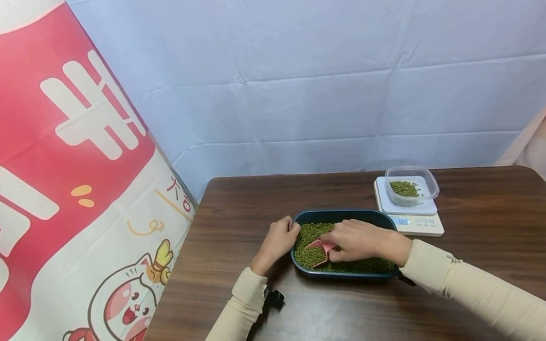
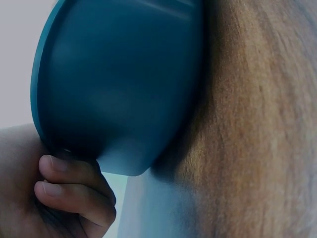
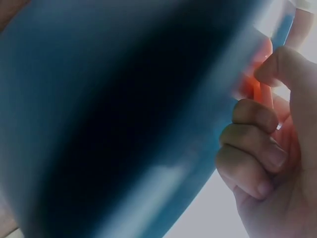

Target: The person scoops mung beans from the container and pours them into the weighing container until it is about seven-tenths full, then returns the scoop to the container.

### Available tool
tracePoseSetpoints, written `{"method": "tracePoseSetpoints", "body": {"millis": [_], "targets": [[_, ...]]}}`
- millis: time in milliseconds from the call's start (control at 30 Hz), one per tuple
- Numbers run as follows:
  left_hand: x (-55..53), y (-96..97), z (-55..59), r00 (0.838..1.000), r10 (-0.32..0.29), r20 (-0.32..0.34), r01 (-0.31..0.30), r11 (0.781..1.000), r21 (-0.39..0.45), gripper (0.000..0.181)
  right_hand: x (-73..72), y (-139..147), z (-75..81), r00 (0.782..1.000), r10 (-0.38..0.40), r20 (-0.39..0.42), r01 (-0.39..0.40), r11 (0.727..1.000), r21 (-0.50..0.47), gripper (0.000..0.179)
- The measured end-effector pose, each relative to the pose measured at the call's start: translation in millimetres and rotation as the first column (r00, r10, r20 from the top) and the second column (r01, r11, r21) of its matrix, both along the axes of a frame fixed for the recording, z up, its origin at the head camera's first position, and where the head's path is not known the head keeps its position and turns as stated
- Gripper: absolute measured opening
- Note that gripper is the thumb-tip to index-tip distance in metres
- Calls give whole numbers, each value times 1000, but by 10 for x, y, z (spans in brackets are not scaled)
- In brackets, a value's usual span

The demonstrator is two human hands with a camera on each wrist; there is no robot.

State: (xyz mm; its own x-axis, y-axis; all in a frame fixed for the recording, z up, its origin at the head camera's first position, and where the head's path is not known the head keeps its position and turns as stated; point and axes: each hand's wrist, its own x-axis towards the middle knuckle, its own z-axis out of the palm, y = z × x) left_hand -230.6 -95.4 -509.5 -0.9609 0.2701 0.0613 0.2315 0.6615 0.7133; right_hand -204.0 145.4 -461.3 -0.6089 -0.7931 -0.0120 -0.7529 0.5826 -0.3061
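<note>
A dark blue oval tub [image 1: 343,275] holds a bed of green beans [image 1: 315,231], apparently mung beans. At its left end my left hand [image 1: 278,239] grips the rim; in the left wrist view the fingers [image 2: 74,196] curl against the tub's outer wall [image 2: 119,74]. Over the tub, my right hand [image 1: 357,240] holds a pink scoop [image 1: 326,248] by its handle, the scoop's mouth facing left and down among the beans. The right wrist view shows curled fingers [image 3: 252,148] and thumb around the reddish handle [image 3: 266,94], with the tub wall filling much of that view.
Behind the tub to the right stands a white kitchen scale [image 1: 424,225] with a lit display. On it sits a clear plastic container [image 1: 429,185] with some green beans inside. The brown wooden table [image 1: 238,208] ends at a pale curtain; a printed red-and-white cloth hangs at left.
</note>
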Motion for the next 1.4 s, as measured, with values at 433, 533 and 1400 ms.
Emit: {"method": "tracePoseSetpoints", "body": {"millis": [433,533,1400], "targets": [[1,10,3,1000,4,-11,-4,1000,0,32,6,-1,3,1000,12,1,-12,1000,-21,16],[-8,16,1,1000,3,-15,-3,1000,-2,32,-4,10,-13,1000,15,-7,-15,999,-29,16],[-6,-6,3,1000,-6,7,6,1000,-5,33,-100,199,-80,994,-1,110,17,990,-138,16]]}}
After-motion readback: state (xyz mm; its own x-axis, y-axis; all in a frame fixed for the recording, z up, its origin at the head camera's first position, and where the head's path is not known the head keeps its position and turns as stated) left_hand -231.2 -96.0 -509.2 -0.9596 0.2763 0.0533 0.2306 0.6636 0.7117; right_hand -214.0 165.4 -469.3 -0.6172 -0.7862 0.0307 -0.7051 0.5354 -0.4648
